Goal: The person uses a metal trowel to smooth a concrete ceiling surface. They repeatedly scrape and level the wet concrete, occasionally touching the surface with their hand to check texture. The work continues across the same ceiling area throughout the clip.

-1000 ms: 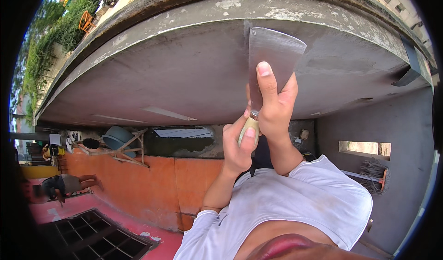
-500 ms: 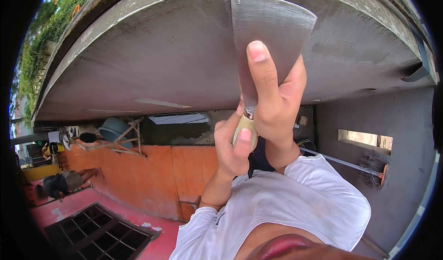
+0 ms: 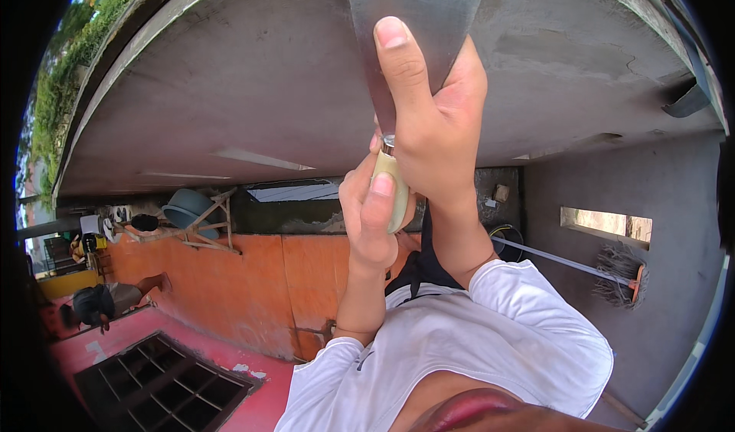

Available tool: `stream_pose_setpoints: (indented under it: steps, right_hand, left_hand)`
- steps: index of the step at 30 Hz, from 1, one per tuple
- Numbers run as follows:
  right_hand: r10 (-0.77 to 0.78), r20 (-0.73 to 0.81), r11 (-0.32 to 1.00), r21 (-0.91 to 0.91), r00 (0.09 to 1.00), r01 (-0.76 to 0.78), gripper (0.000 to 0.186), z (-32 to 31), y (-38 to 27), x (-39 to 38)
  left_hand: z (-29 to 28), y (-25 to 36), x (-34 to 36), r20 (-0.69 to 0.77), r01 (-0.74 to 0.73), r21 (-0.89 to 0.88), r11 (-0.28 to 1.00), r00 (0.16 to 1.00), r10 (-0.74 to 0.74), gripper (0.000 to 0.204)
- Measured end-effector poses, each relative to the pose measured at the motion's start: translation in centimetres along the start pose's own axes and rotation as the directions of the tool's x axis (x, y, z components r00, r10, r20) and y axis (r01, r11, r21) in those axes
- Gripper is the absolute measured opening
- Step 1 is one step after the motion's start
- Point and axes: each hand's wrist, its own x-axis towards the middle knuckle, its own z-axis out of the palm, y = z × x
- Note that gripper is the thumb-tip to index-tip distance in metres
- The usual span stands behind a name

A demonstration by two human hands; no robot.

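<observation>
A putty knife with a wide steel blade (image 3: 417, 3) and a cream handle (image 3: 400, 202) points up along a grey plastered wall (image 3: 245, 87). My left hand (image 3: 366, 217) is closed around the handle, its thumb lying along it. Higher up, my right hand (image 3: 436, 126) grips the lower blade, with the thumb flat on the near face and the fingers behind. The blade's far edge runs out of the top of the picture. Whether the blade touches the wall, I cannot tell.
A long-handled broom (image 3: 622, 273) leans, bristles up, by the right grey wall, below a slot opening (image 3: 605, 225). At left, a grey basin (image 3: 187, 208) rests on a wooden stand (image 3: 223, 229). Another person (image 3: 99, 303) is farther off, beyond the orange floor (image 3: 237, 286).
Both hands and the putty knife have moved up and slightly left in view. The blade's far edge, visible before, is now cut off. Both grips stay closed.
</observation>
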Motion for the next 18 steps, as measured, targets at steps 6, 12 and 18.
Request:
stream_pose_setpoints:
  steps: [6,12,18]
  right_hand:
    - [0.154,-0.017,0.984,0.091,0.988,-0.152,0.026,0.7,-1.5,-0.1]
    - [0.137,0.001,0.988,0.066,0.991,-0.137,0.026,0.8,-1.3,0.2]
    - [0.162,0.019,0.986,0.045,0.987,-0.163,0.027,0.9,-1.3,-0.2]
  left_hand:
    - [0.1,0.6,-0.2,0.016,-0.040,0.021,0.999,0.999,0.039,0.054]
    - [1.1,2.1,0.2,-0.046,0.003,-0.009,1.000,0.999,-0.004,0.051]
    - [0.6,1.5,0.1,-0.051,-0.040,-0.022,0.999,0.998,0.039,0.050]
